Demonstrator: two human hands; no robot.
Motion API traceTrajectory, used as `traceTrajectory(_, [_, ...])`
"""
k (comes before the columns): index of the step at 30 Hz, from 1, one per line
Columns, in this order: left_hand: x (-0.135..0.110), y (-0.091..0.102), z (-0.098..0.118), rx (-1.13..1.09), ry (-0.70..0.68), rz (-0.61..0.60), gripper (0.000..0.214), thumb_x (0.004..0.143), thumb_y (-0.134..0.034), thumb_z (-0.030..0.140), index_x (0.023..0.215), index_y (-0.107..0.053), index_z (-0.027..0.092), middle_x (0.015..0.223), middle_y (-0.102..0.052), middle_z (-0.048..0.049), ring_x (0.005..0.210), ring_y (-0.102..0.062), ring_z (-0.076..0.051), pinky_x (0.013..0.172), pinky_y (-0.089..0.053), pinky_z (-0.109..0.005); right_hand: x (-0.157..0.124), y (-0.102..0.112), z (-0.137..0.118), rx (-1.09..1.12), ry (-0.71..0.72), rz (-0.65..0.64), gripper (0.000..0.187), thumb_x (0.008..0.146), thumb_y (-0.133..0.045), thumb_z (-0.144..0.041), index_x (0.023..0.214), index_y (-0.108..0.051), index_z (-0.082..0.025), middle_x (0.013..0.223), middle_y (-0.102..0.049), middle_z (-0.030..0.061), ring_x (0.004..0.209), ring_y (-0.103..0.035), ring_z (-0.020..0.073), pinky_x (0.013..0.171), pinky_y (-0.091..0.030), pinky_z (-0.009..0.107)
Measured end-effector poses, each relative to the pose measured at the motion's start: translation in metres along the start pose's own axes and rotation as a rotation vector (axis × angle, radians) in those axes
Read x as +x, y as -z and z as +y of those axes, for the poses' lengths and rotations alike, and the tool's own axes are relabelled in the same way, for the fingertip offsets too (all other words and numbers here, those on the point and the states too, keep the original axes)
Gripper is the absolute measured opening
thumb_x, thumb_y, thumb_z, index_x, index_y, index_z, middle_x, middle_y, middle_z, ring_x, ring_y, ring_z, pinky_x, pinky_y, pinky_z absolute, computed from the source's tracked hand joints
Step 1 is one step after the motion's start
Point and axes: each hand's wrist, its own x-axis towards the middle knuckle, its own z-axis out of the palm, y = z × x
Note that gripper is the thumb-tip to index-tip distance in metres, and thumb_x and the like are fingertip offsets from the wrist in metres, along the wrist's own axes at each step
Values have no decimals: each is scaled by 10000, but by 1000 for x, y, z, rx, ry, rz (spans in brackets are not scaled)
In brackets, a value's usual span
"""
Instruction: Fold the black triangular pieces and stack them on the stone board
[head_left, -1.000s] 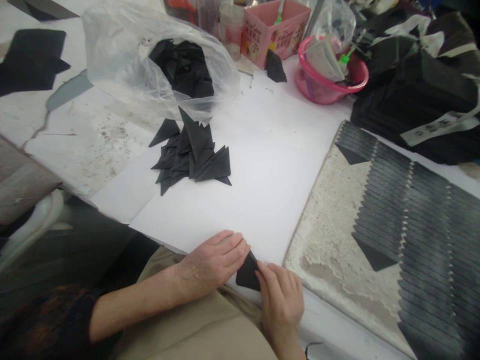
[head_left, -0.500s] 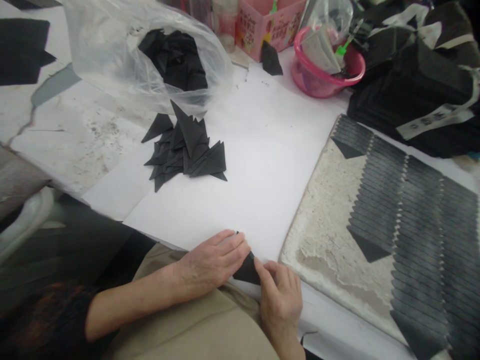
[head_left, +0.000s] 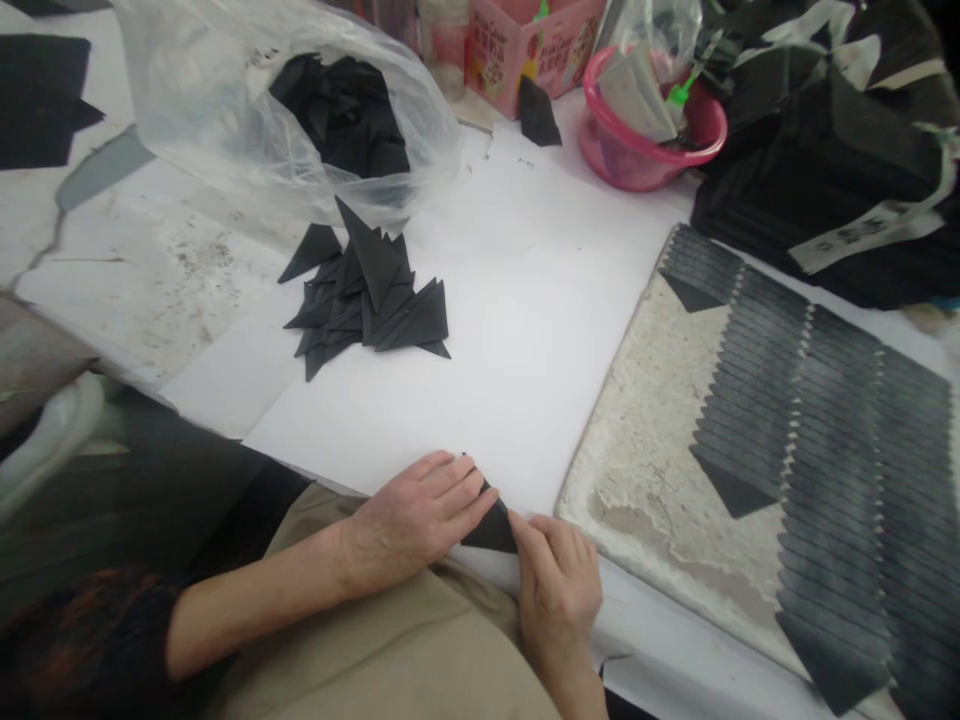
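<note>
A small black paper triangle lies on the white sheet at the table's near edge. My left hand rests flat on its left part, fingers stretched out and pressing it down. From the right, the curled fingertips of my right hand press against its right corner. A loose pile of black folded triangles sits further back on the sheet, in front of a clear plastic bag holding more black pieces.
To the right, a worn board carries overlapping rows of black folded pieces. At the back stand a pink bowl, a pink box and a heap of black material. Black sheets lie at far left.
Both hands stay at the black triangle; more of its top corner now shows beyond my left fingers and the piece lies flatter. The view has shifted slightly.
</note>
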Motion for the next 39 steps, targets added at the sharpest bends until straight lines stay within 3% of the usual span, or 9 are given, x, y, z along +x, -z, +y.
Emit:
traceTrajectory(7, [5, 1, -7, -18, -38, -41, 261, 999, -434, 139, 1223, -565, 113, 1141, -622, -97, 1135, -545, -205, 993, -422, -392, 6, -2, 3, 6, 40, -9, 230, 961, -507, -165, 1123, -661, -218, 894, -634, 41, 814, -538, 148, 725, -358, 304])
traceTrajectory(23, [5, 2, 8, 43, -35, -48, 312, 974, -470, 159, 1267, -560, 101, 1154, -607, -111, 1148, -529, -289, 937, -442, -418, -1, 9, 12, 7, 107, -79, 278, 975, -459, -162, 1176, -646, -206, 942, -612, 64, 846, -507, 165, 745, -375, 316])
traceTrajectory(31, [7, -4, 14, 1, -69, -25, 283, 986, -419, 114, 1202, -599, 91, 1192, -607, -97, 1167, -527, -232, 985, -429, -383, -4, 11, 13, 27, 64, -69, 235, 961, -497, -155, 1122, -658, -215, 932, -621, 49, 847, -521, 160, 747, -383, 317])
traceTrajectory(39, [9, -1, 23, 26, -48, -23, 308, 962, -509, 156, 1258, -568, 99, 1139, -624, -117, 1130, -564, -274, 928, -471, -404, -12, 12, 18, 63, 36, -32, 192, 911, -590, -137, 1059, -678, -221, 901, -630, 39, 826, -523, 156, 722, -387, 305])
